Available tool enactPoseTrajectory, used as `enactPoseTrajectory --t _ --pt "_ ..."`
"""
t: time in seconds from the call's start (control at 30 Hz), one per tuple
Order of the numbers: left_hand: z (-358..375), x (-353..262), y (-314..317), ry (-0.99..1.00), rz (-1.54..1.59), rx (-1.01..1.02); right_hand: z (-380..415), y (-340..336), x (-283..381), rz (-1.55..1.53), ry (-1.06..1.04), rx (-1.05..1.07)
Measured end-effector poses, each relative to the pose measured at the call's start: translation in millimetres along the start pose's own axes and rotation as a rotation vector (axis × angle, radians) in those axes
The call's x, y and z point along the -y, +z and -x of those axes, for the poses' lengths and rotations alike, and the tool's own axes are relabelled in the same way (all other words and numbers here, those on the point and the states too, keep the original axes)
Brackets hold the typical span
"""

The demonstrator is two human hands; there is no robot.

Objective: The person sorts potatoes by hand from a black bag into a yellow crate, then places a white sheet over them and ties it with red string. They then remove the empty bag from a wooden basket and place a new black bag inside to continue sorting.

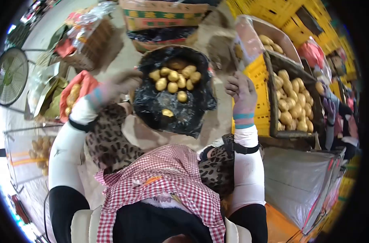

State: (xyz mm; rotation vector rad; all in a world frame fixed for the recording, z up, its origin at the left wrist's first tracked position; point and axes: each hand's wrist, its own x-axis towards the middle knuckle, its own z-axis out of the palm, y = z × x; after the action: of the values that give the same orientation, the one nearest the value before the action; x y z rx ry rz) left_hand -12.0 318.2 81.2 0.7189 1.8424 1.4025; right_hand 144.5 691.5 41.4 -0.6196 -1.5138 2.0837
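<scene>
A box lined with black plastic (164, 109) stands in front of me, with several potatoes (173, 77) grouped in its upper part and a lone one (167, 112) lower down. At the box's left edge is my left hand (121, 83), gloved and smeared by motion, so its fingers are unclear. My right hand (242, 91), also gloved, is raised between the box and the yellow crate (260, 93). Its fingers are curled together, and the palm side is hidden. A dark-rimmed crate (291, 133) full of potatoes (289, 103) sits to its right.
A co-worker's gloved hand (329, 107) is beyond the crate at the far right. A red bag of potatoes (90, 83) and a fan (9, 77) stand at left. Cardboard boxes (162, 22) are at the top, yellow crates (281, 14) upper right.
</scene>
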Motion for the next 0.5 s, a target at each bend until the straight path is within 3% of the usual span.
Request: enactPoseTrajectory --t 0.07,0.13,0.27,0.33,0.43,0.47,0.5 --pt "-77 46 53 -0.179 -0.348 0.161 7 -5 9 -0.043 0.031 0.029" --pt "-142 80 89 -0.221 -0.719 0.327 12 -13 14 -0.007 0.074 0.020" --pt "-248 219 137 -0.377 -0.871 0.267 22 -46 21 0.223 0.052 0.100" --pt "-280 274 158 -0.528 -0.883 0.249 24 -61 26 0.150 0.136 0.073" --pt "-287 303 196 -0.762 -0.957 0.199 22 -68 35 0.005 0.309 -0.005" --pt "-289 302 198 -0.733 -1.043 0.203 21 -68 37 -0.069 0.387 -0.046" --pt "-308 440 191 -0.627 -1.012 0.162 20 -71 36 -0.078 0.395 -0.040"
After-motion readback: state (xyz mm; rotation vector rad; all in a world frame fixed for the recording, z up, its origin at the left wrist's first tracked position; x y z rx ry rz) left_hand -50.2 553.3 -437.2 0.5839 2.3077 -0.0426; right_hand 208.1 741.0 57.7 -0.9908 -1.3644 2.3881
